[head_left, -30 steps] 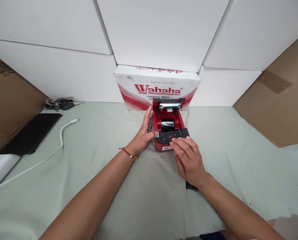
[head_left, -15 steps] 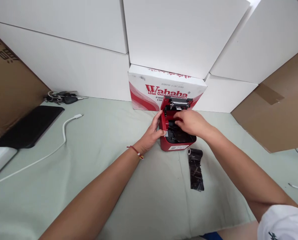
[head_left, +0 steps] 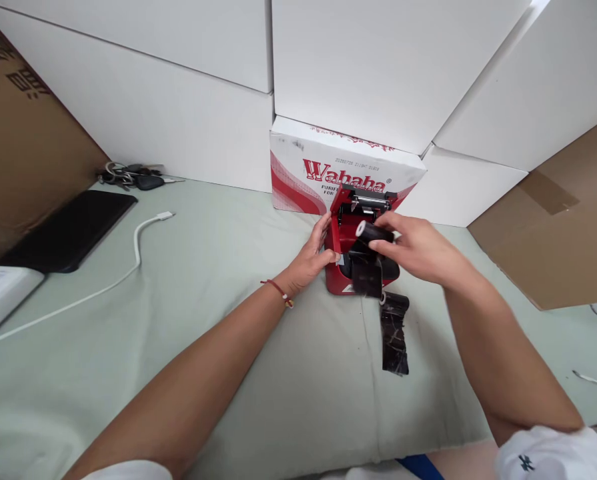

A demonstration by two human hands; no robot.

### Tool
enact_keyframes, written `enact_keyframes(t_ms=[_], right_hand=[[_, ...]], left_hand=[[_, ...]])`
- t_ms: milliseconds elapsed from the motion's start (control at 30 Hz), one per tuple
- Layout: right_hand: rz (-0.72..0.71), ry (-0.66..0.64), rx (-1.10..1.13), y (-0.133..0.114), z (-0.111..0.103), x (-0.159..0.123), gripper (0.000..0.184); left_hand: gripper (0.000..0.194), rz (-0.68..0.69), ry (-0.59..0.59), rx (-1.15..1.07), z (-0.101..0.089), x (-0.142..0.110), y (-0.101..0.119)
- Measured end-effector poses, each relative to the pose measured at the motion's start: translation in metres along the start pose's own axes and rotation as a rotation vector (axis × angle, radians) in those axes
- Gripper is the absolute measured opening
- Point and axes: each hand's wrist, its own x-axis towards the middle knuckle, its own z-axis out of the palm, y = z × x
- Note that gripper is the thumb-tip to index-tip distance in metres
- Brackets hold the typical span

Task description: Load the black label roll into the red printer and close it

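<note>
A red label printer (head_left: 334,280) sits on the green cloth with its lid (head_left: 371,200) raised. My left hand (head_left: 311,260) grips the printer's left side, fingers along the outer wall and thumb over the front edge. Just above the open compartment, my right hand (head_left: 418,247) is closed on a black ribbon roll (head_left: 375,233) with a white core. A loose length of black ribbon (head_left: 367,275) hangs from it over the printer's front. In front of the printer lies a second black ribbon roll (head_left: 397,303), its wrinkled tail (head_left: 395,340) stretched towards me.
Behind the printer stands a Wahaha carton (head_left: 298,170) against white boxes (head_left: 353,67). Cardboard boxes (head_left: 543,227) flank both sides. At left are keys (head_left: 138,177), a black tablet-like slab (head_left: 73,230), a white cable (head_left: 138,247) and a white device (head_left: 8,293).
My right hand has lifted the black ribbon roll up out of the printer's compartment, trailing loose ribbon. My left hand keeps its grip on the printer. The view has shifted slightly.
</note>
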Motion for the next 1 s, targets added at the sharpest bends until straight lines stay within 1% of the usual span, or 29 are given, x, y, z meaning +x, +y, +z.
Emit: enact_keyframes(t_ms=[33, 100, 167, 233, 300, 367, 433, 467, 533, 567, 667, 700, 767, 833, 867, 933, 967, 1000], right_hand=[[-0.018, 0.021, 0.091, 0.012, -0.01, -0.015, 0.032], [0.0, 0.02, 0.146, 0.042, -0.028, -0.042, 0.036], [0.09, -0.058, 0.134, 0.077, -0.037, -0.062, 0.041], [0.189, -0.172, 0.091, 0.11, -0.032, -0.073, 0.041], [0.271, -0.263, 0.02, 0.135, -0.016, -0.078, 0.036], [0.326, -0.274, -0.06, 0.148, 0.005, -0.08, 0.032], [0.331, -0.203, -0.089, 0.15, 0.025, -0.082, 0.033], [0.316, -0.153, -0.07, 0.147, 0.032, -0.083, 0.035], [0.24, -0.081, 0.018, 0.137, 0.044, -0.084, 0.039], [0.186, -0.069, 0.069, 0.131, 0.049, -0.084, 0.039], [0.011, -0.136, 0.151, 0.113, 0.065, -0.082, 0.034], [-0.025, -0.166, 0.14, 0.107, 0.07, -0.08, 0.034], [-0.047, -0.207, 0.08, 0.098, 0.075, -0.078, 0.037], [-0.075, -0.251, 0.055, 0.09, 0.068, -0.08, 0.037], [-0.113, -0.279, 0.084, 0.086, 0.059, -0.081, 0.036], [-0.226, -0.329, 0.2, 0.077, 0.033, -0.082, 0.033], [-0.272, -0.329, 0.249, 0.071, 0.019, -0.081, 0.034], [-0.292, -0.3, 0.271, 0.064, 0.005, -0.078, 0.036]], left_hand=[[0.11, -0.001, 0.004, 0.011, 0.0, 0.0, 0.0], [0.108, 0.009, 0.0, 0.031, -0.001, 0.0, -0.001], [0.107, 0.026, -0.007, 0.029, -0.001, 0.001, -0.001], [0.105, 0.031, -0.015, 0.013, -0.002, 0.001, -0.001], [0.103, 0.037, -0.02, 0.007, -0.002, 0.001, -0.001], [0.101, 0.048, -0.021, 0.009, -0.003, 0.001, -0.001], [0.101, 0.052, -0.02, -0.003, -0.004, 0.001, -0.002], [0.101, 0.049, -0.02, -0.012, -0.005, 0.001, -0.003], [0.101, 0.037, -0.019, -0.028, -0.005, 0.001, -0.003], [0.101, 0.029, -0.015, -0.035, -0.005, 0.001, -0.002], [0.102, 0.008, 0.006, -0.052, -0.004, 0.001, 0.0], [0.103, 0.004, 0.012, -0.055, -0.003, 0.001, 0.001], [0.103, -0.005, 0.014, -0.052, -0.002, 0.0, 0.002], [0.101, -0.023, 0.014, -0.049, -0.001, -0.001, 0.003], [0.099, -0.031, 0.015, -0.045, -0.001, -0.002, 0.002], [0.097, -0.036, 0.018, -0.03, -0.002, -0.003, 0.001], [0.096, -0.031, 0.019, -0.02, -0.002, -0.003, 0.0], [0.096, -0.023, 0.02, -0.011, -0.002, -0.003, -0.002]])
